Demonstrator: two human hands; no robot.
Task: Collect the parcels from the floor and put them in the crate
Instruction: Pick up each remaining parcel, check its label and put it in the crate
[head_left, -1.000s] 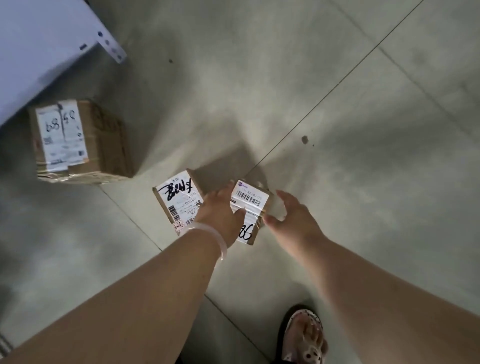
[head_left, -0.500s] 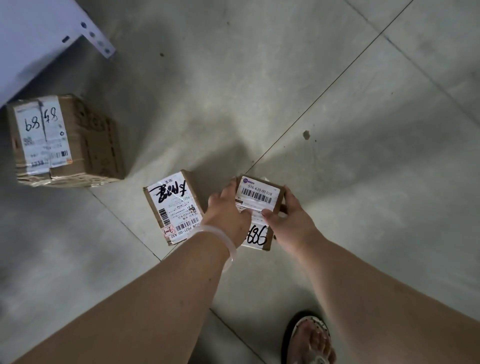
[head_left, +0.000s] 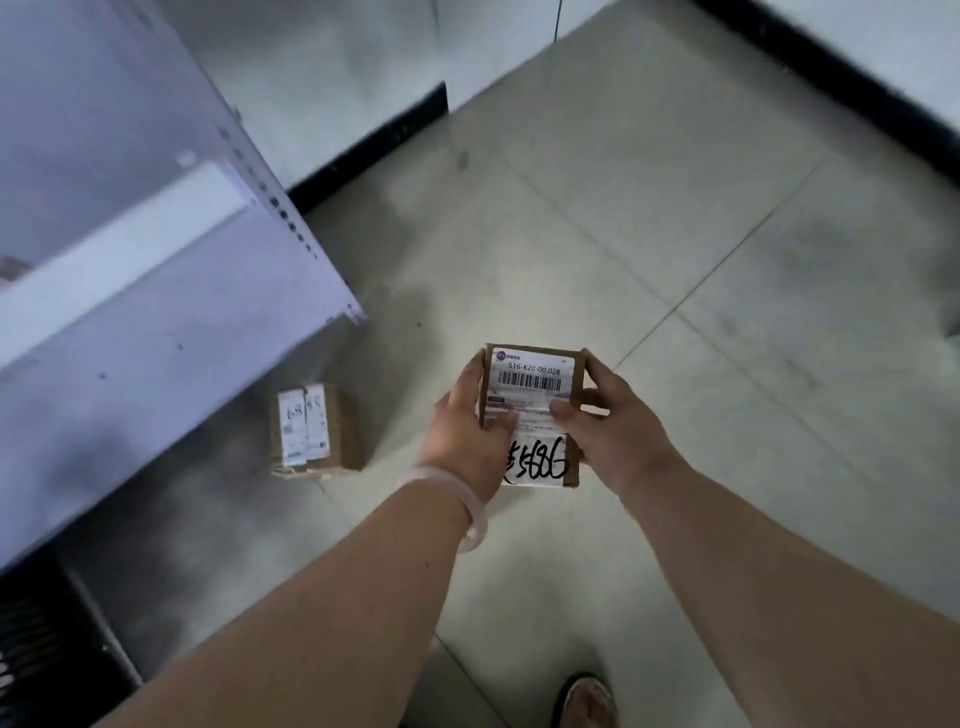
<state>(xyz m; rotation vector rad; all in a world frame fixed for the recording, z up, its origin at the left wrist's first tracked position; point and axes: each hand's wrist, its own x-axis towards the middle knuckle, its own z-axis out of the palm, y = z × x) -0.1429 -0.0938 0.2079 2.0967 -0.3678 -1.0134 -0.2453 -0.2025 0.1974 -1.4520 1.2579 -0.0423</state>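
A small cardboard parcel (head_left: 532, 387) with a white barcode label and black handwriting is lifted off the floor in front of me. My left hand (head_left: 465, 436) grips its left side and my right hand (head_left: 610, 431) grips its right side, thumbs on the label. A larger brown parcel (head_left: 317, 428) with two white labels stands on the floor to the left, beside the shelf. The third parcel seen earlier is hidden behind my left arm or out of view. No crate is in sight.
A white metal shelf unit (head_left: 156, 260) fills the left side, its post (head_left: 291, 228) reaching the floor near the brown parcel. A dark grille (head_left: 36, 644) lies at the bottom left. Black skirting (head_left: 363, 150) lines the walls. My sandalled foot (head_left: 589, 701) is at the bottom.
Both hands closed on the small parcel and raised it off the floor. My view has risen and tilted up, so the shelf and walls now show; the black-scribbled parcel has dropped out of sight.
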